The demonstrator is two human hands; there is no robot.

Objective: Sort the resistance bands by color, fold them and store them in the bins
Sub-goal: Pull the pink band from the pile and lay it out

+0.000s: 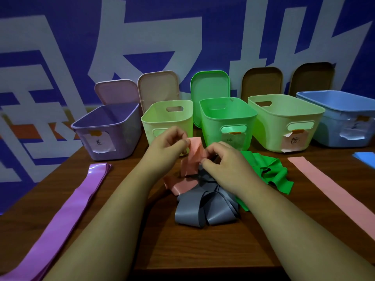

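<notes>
My left hand (pixel 169 144) and my right hand (pixel 225 162) both pinch a pink resistance band (pixel 191 157) lifted above the table's middle; its lower end trails onto a heap. That heap holds a grey band (pixel 205 207) and a crumpled green band (pixel 269 172). A purple band (pixel 67 207) lies flat at the left, another pink band (pixel 332 191) lies flat at the right, and a blue band (pixel 365 158) shows at the right edge. Behind stand a purple bin (pixel 109 132), a pale green bin (pixel 168 118), a green bin (pixel 227 120), another pale green bin (pixel 284 120) and a blue bin (pixel 341 116).
Several lids lean against the blue-and-white wall behind the bins, among them a green lid (pixel 210 86) and a brown lid (pixel 261 82). Paper labels hang on the bin fronts. The brown wooden table (pixel 203 250) has its left edge running diagonally beside the purple band.
</notes>
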